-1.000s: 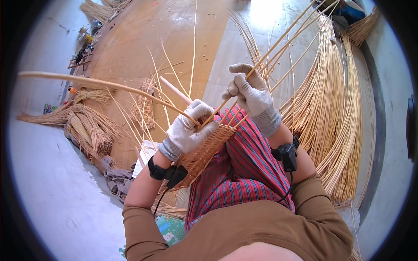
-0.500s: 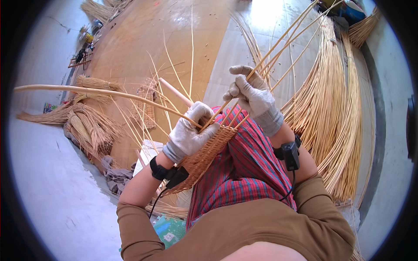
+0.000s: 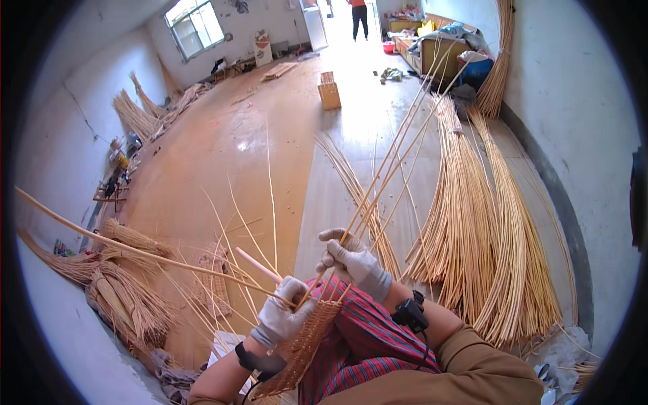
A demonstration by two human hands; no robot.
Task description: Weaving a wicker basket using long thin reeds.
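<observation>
My left hand, in a pale knit glove, is closed around pale rods at the top edge of a narrow woven wicker piece, which slants down over my red striped trousers. A long thicker rod runs from that grip out to the left. My right hand, also gloved, is higher and to the right, its fingers closed on a wicker rod that slants up and away. Short upright stakes stick out of the weave between my hands. A smooth pale stick stands behind my left hand.
Large wicker bundles lie at the right, others at the left. A flat woven piece is on the floor. A small woven box, a cluttered bench and a standing person by the bright doorway are farther off.
The view has tilted up, showing the far room, doorway and person, so my hands appear lower in the picture. Both hands keep their grips.
</observation>
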